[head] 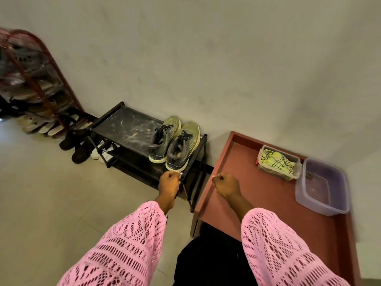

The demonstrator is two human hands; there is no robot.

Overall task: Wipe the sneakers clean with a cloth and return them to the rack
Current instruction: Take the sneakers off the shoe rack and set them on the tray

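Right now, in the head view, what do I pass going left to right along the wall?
Red shoe rack → black rack → sneakers → red table → cloth box → purple tub.

Motion-blurred tall shoe rack (31,79) cut by the left edge, its contents perhaps sandals; purple tub (323,186) smeared.

Purple tub (321,186) on red table (237,162); slippers (47,126) by arched rack (41,79)
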